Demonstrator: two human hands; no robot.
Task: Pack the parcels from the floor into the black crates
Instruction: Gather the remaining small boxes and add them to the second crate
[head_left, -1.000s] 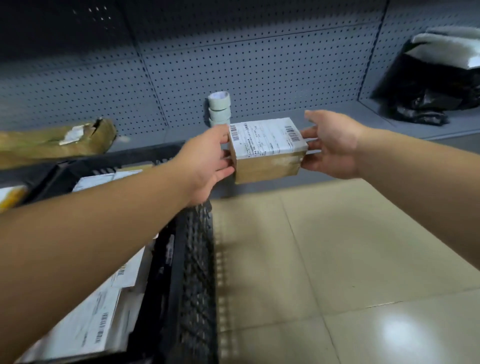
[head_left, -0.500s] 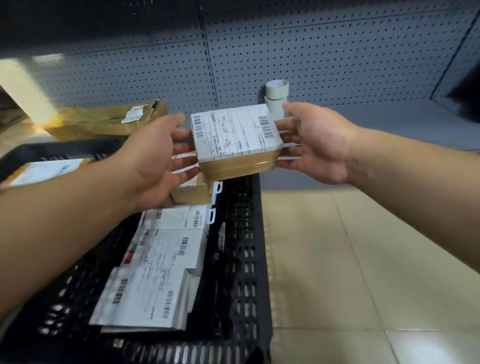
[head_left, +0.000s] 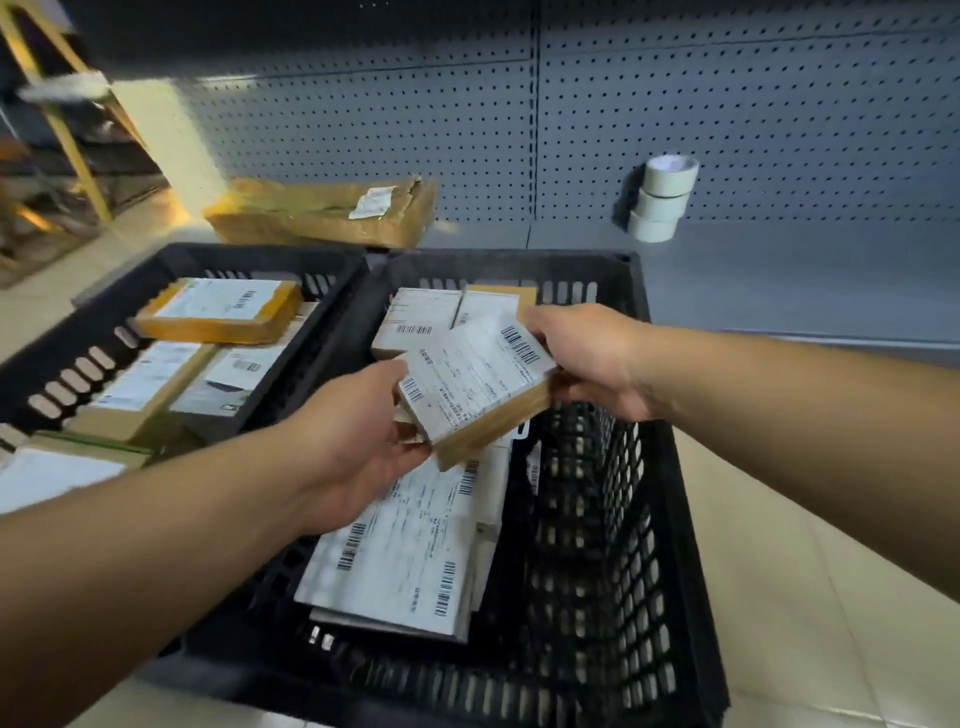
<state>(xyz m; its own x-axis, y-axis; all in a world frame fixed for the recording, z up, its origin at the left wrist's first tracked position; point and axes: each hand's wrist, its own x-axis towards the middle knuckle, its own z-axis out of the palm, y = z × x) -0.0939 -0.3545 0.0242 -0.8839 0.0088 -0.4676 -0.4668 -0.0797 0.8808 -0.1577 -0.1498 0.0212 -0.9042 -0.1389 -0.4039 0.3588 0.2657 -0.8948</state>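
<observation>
Holding a small cardboard parcel (head_left: 475, 387) between both hands, the person had it over the right-hand black crate (head_left: 644, 467), tilted, near corner down. Parcel was a brown box, top face almost fully covered by a white shipping label with barcodes at two corners and fine print I couldn't read. Brown side walls showed along the near edges.

Left hand (head_left: 358, 441) gripped the parcel's left end, thumb on the label edge, fingers curled underneath. Right hand (head_left: 587, 358) gripped the far right end, thumb on top near the barcode, fingers wrapped under the side. Parcel sat above the crate's contents; couldn't tell whether it touched the boxes below.

Right crate was black slotted plastic and already held several labelled boxes: a large flat white-labelled one (head_left: 410, 551) at the near end, two smaller ones (head_left: 426, 317) against the far wall. Left crate (head_left: 171, 260) sat just beside it, walls touching, with a yellow-taped parcel (head_left: 218, 312) on top of other flat boxes.

Behind the crates, a long brown taped package (head_left: 322, 213) lay on the grey base shelf (head_left: 779, 275) against the pegboard (head_left: 727, 104). Three tape rolls (head_left: 662, 197) were stacked further right on that shelf. Beige tiled floor (head_left: 831, 597) to the right.
</observation>
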